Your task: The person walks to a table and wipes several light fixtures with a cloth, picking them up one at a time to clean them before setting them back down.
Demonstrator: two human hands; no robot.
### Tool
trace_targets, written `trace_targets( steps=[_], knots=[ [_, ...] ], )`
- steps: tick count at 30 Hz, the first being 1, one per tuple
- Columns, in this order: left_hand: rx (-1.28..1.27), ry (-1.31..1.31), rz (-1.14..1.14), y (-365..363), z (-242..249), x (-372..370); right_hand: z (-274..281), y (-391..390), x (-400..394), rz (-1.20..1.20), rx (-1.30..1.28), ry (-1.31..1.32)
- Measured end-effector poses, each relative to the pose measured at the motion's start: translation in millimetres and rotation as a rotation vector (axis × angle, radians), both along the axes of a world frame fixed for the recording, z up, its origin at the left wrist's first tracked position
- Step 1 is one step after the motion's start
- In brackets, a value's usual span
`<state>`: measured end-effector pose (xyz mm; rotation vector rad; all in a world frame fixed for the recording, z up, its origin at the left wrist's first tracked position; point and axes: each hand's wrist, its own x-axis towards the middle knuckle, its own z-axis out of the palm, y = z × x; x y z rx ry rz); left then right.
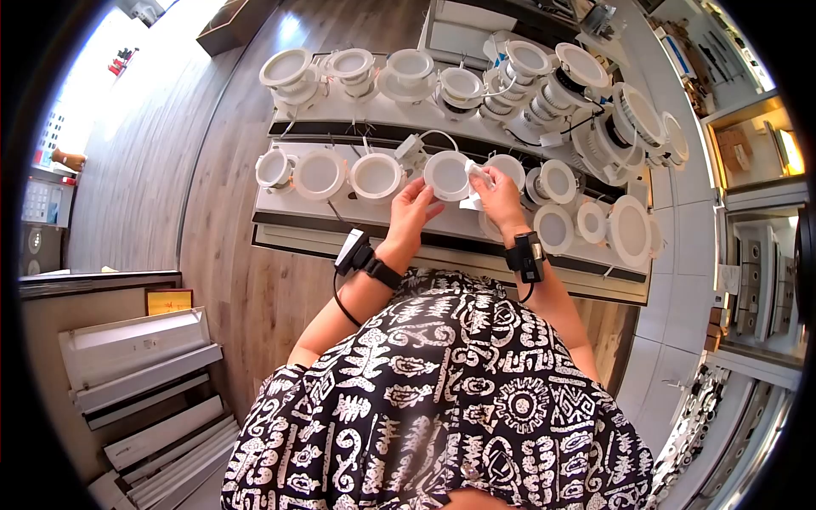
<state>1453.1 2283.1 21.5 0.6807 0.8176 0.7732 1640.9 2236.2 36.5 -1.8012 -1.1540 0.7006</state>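
A round white downlight [446,176] faces up between my two hands, over the front row of the display stand. My left hand [414,208] grips its left rim with thumb and fingers. My right hand [501,202] pinches a crumpled white cloth [478,176] against the right side of the rim. A white cable loops behind this light to a small white driver box [410,151]. Close by on the left sits another downlight [376,176], and a further downlight [507,170] is partly hidden behind my right hand.
Several stacked downlights [408,66] fill the back row, with taller stacks [582,66] at the right. More round lights [630,229] stand front right. White panels [140,348] lean at lower left. Glass-fronted cabinets [756,153] line the right side. Wooden floor [225,170] extends leftward.
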Motion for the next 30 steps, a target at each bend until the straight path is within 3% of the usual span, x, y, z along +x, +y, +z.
trace_targets(
  steps=[3,6,9,12,15,21,24,27,30],
  knots=[
    [0.019,0.001,-0.014,-0.9,-4.9,-1.0,6.9,-5.4,-1.0,-0.033,-0.044,-0.090],
    [0.006,-0.035,0.018,-7.8,4.8,-3.8,11.9,-16.0,20.5,-0.152,0.243,-0.199],
    [0.001,-0.020,0.016,-10.9,-0.8,-7.9,66.5,-24.4,32.7,-0.414,0.506,-0.245],
    [-0.046,0.020,0.058,-15.6,-0.6,-8.3,78.1,-18.4,43.3,-0.246,0.531,-0.651],
    [-0.127,0.037,0.010,-20.4,5.4,-8.5,30.6,-16.0,38.2,0.036,0.157,-1.019],
    [-0.155,0.048,-0.167,-33.0,5.5,-6.4,-8.2,-21.8,28.0,0.093,0.128,-1.058],
    [-0.163,0.032,-0.219,-35.2,2.4,-4.5,-15.8,-28.7,28.9,0.192,0.153,-0.919],
    [-0.163,0.028,-0.249,-34.4,2.3,-3.3,-7.3,-33.1,30.4,0.219,0.102,-0.736],
    [-0.168,0.032,-0.252,-32.7,4.3,-5.0,15.1,-26.1,23.7,0.075,0.271,-0.854]
  ],
)
